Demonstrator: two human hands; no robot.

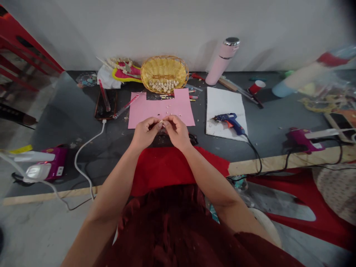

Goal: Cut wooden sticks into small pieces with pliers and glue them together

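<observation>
My left hand (146,132) and my right hand (176,130) meet above the near edge of a pink sheet (136,116). Thumb and forefinger of each are pinched together on one tiny pale piece (161,121), too small to name. Several similar small bits lie on the sheet just beyond my fingers. Behind it, a yellow wicker basket (164,68) holds many little cream-coloured pieces (167,86). Below my wrists, a red cloth (162,165) drapes over the table's front edge. A dark object, partly hidden, lies between the hands and the cloth.
Right of the sheet, a blue glue gun (230,121) rests on a white board (222,98), its cord trailing off the front edge. A pink flask (222,61) stands behind. At left are a phone (104,100) on a white cable and a purple power strip (57,163).
</observation>
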